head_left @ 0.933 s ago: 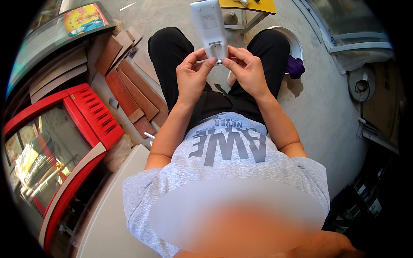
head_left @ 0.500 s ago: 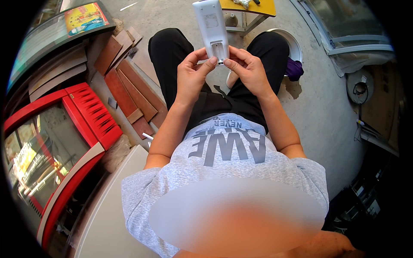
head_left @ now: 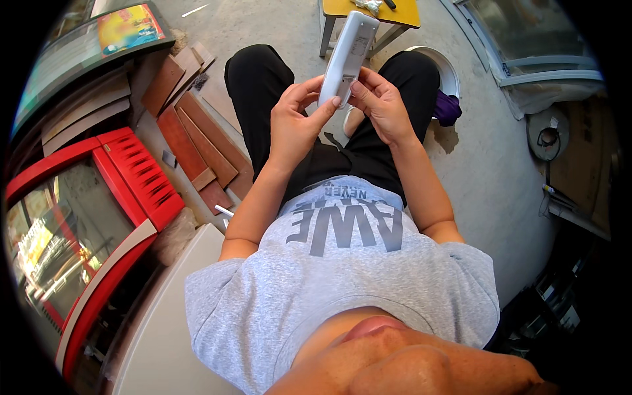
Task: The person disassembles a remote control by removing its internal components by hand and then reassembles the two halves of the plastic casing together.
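Observation:
Between my two hands, above my lap, I hold a white remote control, its back toward me and tilted to the right at the top. The battery compartment at its lower end is uncovered, though its inside is only partly visible. My left hand grips the lower left edge, thumb at the bottom corner. My right hand closes on the lower right side, with its thumb beside the compartment.
A yellow-topped stool with small items on it stands ahead. Behind my right knee are a white basin and a purple cloth. Brown boards and a red-framed glass cabinet lie to the left, a window frame at right.
The remote control has turned in my hands, from nearly straight on to leaning right with its left side showing. My right thumb has moved up along its edge.

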A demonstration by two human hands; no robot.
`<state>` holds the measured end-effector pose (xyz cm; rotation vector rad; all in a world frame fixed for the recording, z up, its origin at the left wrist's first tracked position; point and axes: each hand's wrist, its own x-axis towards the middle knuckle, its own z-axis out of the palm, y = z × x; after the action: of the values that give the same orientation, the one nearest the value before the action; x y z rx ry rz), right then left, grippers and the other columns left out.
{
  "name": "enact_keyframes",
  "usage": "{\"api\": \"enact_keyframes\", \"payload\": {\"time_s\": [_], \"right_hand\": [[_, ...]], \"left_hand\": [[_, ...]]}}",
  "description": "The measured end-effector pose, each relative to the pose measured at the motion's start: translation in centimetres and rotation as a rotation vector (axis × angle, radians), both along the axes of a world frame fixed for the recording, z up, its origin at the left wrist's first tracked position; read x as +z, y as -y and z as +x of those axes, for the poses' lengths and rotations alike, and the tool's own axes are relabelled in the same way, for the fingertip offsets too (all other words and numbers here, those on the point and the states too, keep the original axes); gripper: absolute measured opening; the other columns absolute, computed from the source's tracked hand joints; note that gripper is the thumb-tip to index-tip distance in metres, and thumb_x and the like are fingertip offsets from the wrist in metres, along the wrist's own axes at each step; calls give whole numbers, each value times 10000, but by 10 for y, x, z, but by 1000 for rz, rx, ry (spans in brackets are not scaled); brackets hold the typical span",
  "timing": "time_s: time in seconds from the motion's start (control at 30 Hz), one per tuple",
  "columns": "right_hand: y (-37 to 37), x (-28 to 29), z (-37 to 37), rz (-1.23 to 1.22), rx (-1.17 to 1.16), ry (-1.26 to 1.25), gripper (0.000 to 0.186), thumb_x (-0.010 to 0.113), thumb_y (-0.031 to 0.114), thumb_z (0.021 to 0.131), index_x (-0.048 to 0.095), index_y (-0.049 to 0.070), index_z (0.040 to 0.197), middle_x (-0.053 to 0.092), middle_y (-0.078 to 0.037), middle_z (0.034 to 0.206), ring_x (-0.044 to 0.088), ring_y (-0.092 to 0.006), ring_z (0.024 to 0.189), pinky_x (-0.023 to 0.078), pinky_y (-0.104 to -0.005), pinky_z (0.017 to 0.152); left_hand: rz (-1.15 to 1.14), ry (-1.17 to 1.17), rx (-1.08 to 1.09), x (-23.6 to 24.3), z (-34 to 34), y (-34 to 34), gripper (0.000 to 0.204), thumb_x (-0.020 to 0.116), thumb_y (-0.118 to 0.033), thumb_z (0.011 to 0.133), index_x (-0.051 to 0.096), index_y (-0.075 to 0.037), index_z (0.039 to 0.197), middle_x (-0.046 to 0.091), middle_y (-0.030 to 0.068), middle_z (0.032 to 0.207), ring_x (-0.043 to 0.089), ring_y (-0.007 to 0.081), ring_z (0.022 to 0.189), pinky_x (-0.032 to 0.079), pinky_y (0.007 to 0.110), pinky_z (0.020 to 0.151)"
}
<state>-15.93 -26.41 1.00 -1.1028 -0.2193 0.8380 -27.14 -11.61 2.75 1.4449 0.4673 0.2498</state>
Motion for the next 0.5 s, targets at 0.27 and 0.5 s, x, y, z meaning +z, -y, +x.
{"api": "enact_keyframes", "payload": {"time_s": [0.27,0.5], "right_hand": [[2,-7,-5,105,-26,-136,399,597,147,1020,519,-14,1377,633,-98,1269,634,-195,1155,526,-362,1015],[-2,-13,-17,89,-46,-33,371,636,97,991,569,-2,1342,648,-91,1256,622,-187,1165,495,-368,1050]], "left_hand": [[303,87,60,8,4,5,488,842,-156,815,687,-84,1273,634,52,1114,622,142,1004,526,303,912],[451,127,183,10,7,8,398,835,-185,822,732,-70,1188,641,43,966,607,138,908,501,271,798]]}}
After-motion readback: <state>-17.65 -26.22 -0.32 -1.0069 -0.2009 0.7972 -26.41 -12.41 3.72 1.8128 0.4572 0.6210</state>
